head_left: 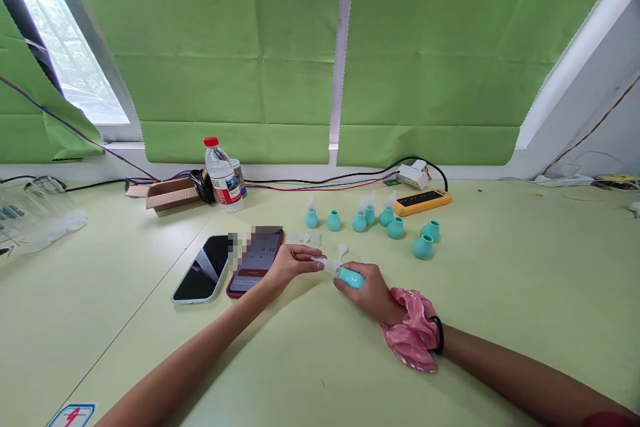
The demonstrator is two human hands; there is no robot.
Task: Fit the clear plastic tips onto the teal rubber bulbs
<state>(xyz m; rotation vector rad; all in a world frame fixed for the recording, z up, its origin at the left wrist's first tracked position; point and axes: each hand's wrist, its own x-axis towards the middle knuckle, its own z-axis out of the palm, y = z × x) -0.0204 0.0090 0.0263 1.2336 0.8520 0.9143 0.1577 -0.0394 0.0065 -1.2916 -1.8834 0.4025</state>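
My right hand (369, 288) grips a teal rubber bulb (351, 277) lying sideways just above the table. A translucent white tip (325, 264) sticks out of the bulb to the left, and the fingers of my left hand (293, 261) pinch that tip. A pink scrunchie (411, 333) and a black band sit on my right wrist. Behind the hands stand several more teal bulbs (395, 227), some with white tips fitted, some bare. A few loose white tips (303, 239) lie just beyond my left hand.
Two phones lie at the left: a dark one (203, 268) and a red-cased one (256, 261) with its screen lit. Further back are a water bottle (222, 177), a cardboard box (170, 194), a yellow power strip (423, 201) and cables. Clear plastic items (35, 217) sit far left.
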